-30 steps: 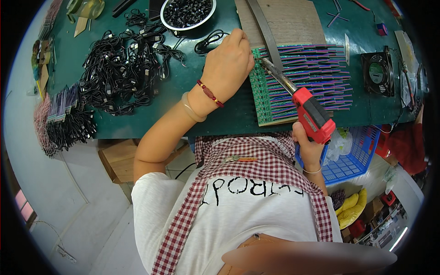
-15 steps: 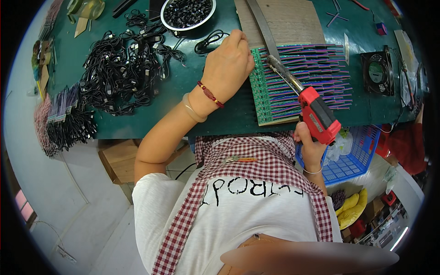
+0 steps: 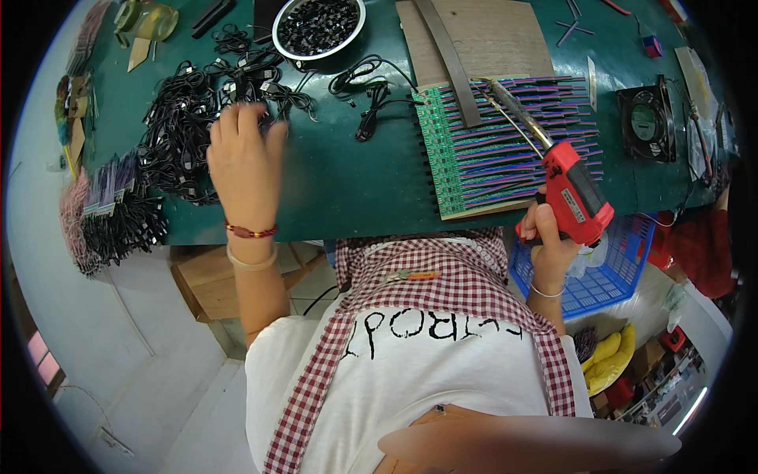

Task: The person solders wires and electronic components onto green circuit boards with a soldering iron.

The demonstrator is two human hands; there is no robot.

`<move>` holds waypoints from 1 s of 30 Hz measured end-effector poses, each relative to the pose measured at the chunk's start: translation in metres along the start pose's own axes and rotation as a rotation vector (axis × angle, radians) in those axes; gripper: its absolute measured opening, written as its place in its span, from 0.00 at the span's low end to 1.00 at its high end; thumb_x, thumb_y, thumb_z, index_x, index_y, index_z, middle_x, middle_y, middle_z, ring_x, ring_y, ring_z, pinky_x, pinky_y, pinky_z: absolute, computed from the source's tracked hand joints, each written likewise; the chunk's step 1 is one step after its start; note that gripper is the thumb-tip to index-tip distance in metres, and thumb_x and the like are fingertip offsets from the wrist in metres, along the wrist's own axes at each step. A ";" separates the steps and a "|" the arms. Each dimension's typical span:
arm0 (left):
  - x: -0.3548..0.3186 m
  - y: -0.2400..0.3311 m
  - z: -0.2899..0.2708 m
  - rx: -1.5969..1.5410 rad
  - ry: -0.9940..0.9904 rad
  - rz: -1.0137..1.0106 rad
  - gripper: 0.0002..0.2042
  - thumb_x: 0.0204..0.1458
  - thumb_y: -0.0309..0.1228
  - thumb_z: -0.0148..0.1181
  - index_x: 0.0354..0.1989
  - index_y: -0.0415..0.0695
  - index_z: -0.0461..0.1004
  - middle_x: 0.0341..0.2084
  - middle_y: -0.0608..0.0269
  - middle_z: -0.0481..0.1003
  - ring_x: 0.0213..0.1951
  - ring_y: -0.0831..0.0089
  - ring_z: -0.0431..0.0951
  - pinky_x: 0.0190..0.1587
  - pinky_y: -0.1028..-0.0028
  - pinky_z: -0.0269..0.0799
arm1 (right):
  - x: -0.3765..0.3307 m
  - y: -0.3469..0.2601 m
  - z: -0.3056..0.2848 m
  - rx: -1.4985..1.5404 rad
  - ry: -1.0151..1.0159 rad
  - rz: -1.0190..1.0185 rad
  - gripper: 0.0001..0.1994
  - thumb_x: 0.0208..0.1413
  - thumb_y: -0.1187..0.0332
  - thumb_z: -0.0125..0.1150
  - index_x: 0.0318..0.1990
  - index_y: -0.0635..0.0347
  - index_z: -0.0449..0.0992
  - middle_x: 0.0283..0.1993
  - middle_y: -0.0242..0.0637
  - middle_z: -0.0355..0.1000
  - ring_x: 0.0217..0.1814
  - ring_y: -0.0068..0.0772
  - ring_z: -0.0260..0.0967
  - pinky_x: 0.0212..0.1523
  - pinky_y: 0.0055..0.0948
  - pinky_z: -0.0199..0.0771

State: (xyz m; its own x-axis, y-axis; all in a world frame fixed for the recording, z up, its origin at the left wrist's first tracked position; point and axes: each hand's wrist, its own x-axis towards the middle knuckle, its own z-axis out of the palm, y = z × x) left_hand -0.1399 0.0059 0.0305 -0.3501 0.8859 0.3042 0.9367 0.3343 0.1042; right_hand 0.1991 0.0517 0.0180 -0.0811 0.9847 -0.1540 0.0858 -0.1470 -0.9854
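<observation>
My left hand (image 3: 246,162) hovers at the near right side of a pile of black USB cables (image 3: 178,118). Its thumb stands apart from the fingers and I see nothing in it; the fingertips are slightly blurred. My right hand (image 3: 549,233) grips a red and black soldering gun (image 3: 575,193), whose metal tip points up and left over a panel of green circuit boards (image 3: 444,158). Rows of thin coloured wires (image 3: 529,150) run rightward from the boards. A coiled black cable (image 3: 369,110) lies left of the panel, its wire end reaching the panel's top left corner.
A dark flat strip (image 3: 450,63) lies across the wooden board (image 3: 505,39) and the panel. Behind the cable pile stands a white-rimmed bowl of small black parts (image 3: 318,28). A black fan (image 3: 647,122) is at the right. A blue basket (image 3: 608,288) sits below the table edge.
My left hand has left the panel's upper left corner and moved left to the cable pile, its fingers opening. The soldering gun has shifted slightly right. The coiled cable now shows fully.
</observation>
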 end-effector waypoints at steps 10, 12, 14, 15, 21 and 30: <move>-0.019 -0.034 0.026 -0.160 0.014 -0.047 0.05 0.43 0.25 0.56 0.28 0.40 0.67 0.37 0.58 0.69 0.37 0.59 0.70 0.37 0.65 0.64 | 0.012 -0.012 0.002 0.119 -0.073 -0.050 0.13 0.53 0.73 0.51 0.45 0.69 0.63 0.17 0.36 0.60 0.15 0.21 0.54 0.16 0.21 0.57; -0.016 -0.034 0.027 -0.228 0.029 -0.029 0.05 0.44 0.23 0.55 0.28 0.38 0.67 0.37 0.56 0.69 0.35 0.61 0.71 0.36 0.68 0.66 | 0.011 -0.011 0.000 0.152 -0.086 -0.050 0.12 0.54 0.74 0.50 0.45 0.69 0.63 0.18 0.36 0.60 0.15 0.21 0.54 0.17 0.21 0.57; -0.015 -0.030 0.029 -0.381 0.026 -0.001 0.04 0.46 0.21 0.55 0.29 0.36 0.66 0.36 0.56 0.70 0.31 0.64 0.71 0.34 0.71 0.67 | 0.009 -0.013 0.000 0.166 -0.084 -0.047 0.12 0.54 0.74 0.50 0.45 0.68 0.63 0.18 0.36 0.60 0.15 0.21 0.54 0.17 0.21 0.57; -0.015 -0.025 0.029 -0.382 0.027 -0.002 0.04 0.46 0.21 0.55 0.29 0.36 0.66 0.36 0.56 0.70 0.31 0.64 0.71 0.34 0.71 0.67 | 0.009 -0.013 0.000 0.182 -0.077 -0.042 0.12 0.54 0.74 0.50 0.45 0.68 0.63 0.18 0.36 0.60 0.15 0.21 0.54 0.17 0.21 0.57; 0.001 0.035 0.022 -0.244 0.095 0.091 0.06 0.43 0.24 0.58 0.30 0.39 0.69 0.31 0.57 0.71 0.34 0.60 0.72 0.38 0.66 0.67 | 0.010 -0.015 0.007 0.139 -0.084 -0.001 0.12 0.54 0.74 0.50 0.45 0.69 0.63 0.17 0.36 0.61 0.14 0.21 0.55 0.17 0.21 0.58; 0.022 0.094 0.062 -0.214 -0.009 0.423 0.08 0.41 0.28 0.60 0.30 0.46 0.68 0.29 0.66 0.68 0.38 0.68 0.67 0.43 0.67 0.59 | -0.007 -0.005 0.011 0.001 -0.085 0.052 0.09 0.51 0.73 0.56 0.37 0.69 0.67 0.18 0.34 0.65 0.17 0.20 0.61 0.19 0.19 0.62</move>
State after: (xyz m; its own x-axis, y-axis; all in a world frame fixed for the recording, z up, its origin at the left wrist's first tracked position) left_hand -0.0597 0.0769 -0.0121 0.0631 0.9332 0.3537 0.9775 -0.1292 0.1665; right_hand 0.1887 0.0445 0.0233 -0.1604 0.9644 -0.2101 0.0907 -0.1975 -0.9761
